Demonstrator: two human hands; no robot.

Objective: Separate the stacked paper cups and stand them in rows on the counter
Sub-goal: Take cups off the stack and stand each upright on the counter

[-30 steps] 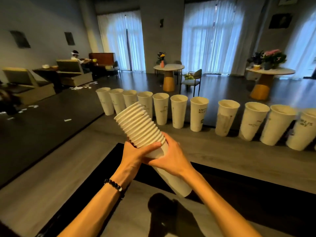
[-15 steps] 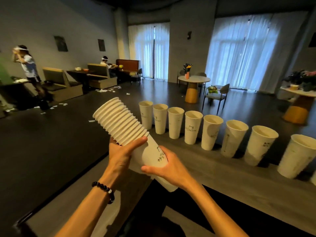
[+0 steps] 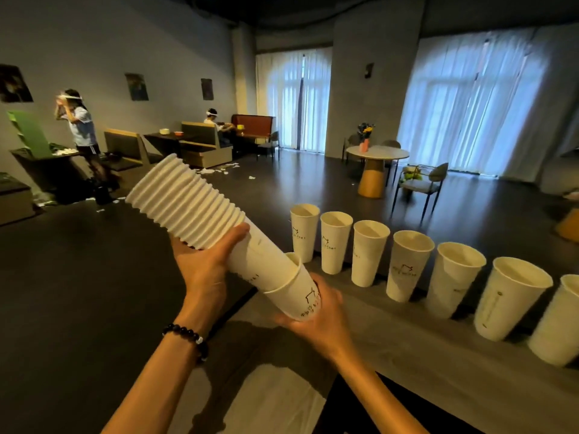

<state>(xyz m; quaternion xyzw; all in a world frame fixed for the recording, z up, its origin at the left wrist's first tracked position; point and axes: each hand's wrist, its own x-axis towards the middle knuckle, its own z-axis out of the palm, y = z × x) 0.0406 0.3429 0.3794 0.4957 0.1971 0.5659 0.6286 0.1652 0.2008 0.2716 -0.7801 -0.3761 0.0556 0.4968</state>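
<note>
Left hand (image 3: 203, 270) grips the tilted stack of cups (image 3: 194, 208) above the counter (image 3: 391, 346). Right hand (image 3: 319, 321) clasps the bottom cup (image 3: 294, 292), slid partway off, near the standing row (image 3: 407, 264).

A grey counter (image 3: 407, 349) carries a row of upright white paper cups (image 3: 407, 270) along its far edge.

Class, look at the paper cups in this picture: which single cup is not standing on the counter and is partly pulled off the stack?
The bottom cup of the tilted stack, gripped by the right hand. The left hand holds the stack; the other separate cups stand upright in a row.
</note>
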